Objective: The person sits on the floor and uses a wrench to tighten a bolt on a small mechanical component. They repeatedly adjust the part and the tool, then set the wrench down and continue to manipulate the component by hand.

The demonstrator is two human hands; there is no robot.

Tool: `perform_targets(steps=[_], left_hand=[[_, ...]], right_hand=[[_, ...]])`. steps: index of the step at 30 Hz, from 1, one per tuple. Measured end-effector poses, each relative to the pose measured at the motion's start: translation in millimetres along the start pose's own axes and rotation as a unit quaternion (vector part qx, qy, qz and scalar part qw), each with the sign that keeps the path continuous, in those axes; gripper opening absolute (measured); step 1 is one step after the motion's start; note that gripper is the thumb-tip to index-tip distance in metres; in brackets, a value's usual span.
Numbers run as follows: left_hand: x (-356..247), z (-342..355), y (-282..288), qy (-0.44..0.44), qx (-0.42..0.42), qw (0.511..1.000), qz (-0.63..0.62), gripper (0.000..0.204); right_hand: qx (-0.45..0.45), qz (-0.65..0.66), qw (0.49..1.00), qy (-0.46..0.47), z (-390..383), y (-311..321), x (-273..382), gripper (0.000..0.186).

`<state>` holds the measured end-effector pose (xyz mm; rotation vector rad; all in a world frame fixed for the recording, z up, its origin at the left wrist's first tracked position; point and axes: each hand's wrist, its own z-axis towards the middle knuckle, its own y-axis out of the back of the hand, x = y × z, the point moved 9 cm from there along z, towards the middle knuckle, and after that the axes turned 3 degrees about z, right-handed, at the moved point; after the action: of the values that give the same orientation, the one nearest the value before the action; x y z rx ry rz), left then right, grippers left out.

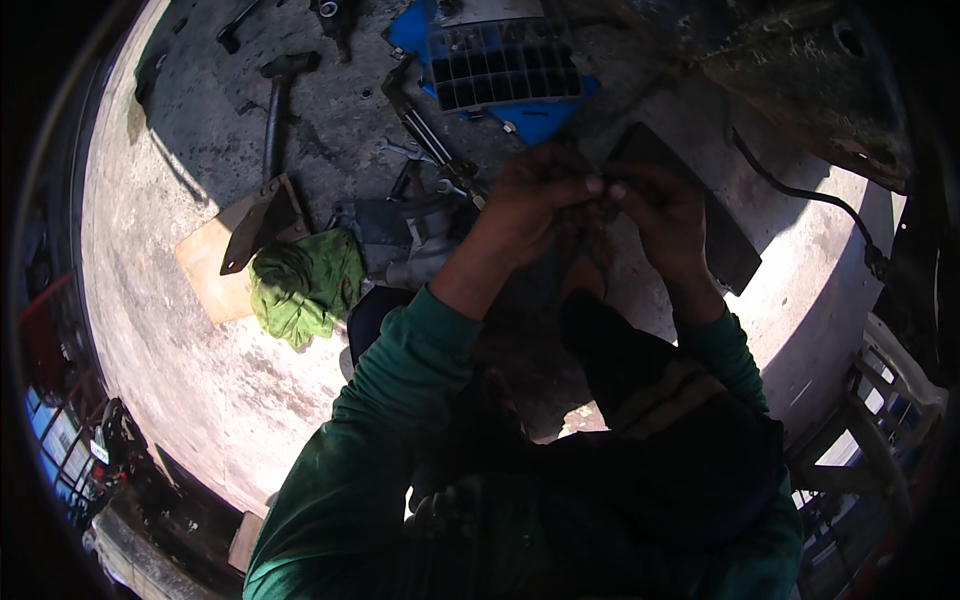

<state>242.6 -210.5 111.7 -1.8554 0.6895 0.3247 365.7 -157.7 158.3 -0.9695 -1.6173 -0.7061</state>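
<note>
My left hand (535,200) and my right hand (665,210) meet above the concrete floor, thumbs and fingertips pinched close together. Something small may sit between the fingertips, but it is too small and dark to make out. Just beyond them lies a clear compartment box (505,62) of small dark parts, on a blue sheet (545,120). A dark flat plate (690,200) rests on the floor behind and beside my right hand. Left of my left forearm is a grey metal machine part (430,240), with several wrenches (405,150) beyond it.
A hammer (275,120) lies at the far left. Nearer are a green cloth (305,285), a dark metal bracket (265,225) and a piece of cardboard (210,250). A black cable (800,190) and a large worn metal body (810,80) are on the right, a pale plastic chair (900,370) below.
</note>
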Motion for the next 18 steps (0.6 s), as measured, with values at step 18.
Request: perform_targets(steps=[18], left_hand=[[-8,-4,0,-0.011,-0.003,0.997,0.07,0.02]], right_hand=[[0.012,-0.118,0.988,0.098,-1,-6,28,0.016]])
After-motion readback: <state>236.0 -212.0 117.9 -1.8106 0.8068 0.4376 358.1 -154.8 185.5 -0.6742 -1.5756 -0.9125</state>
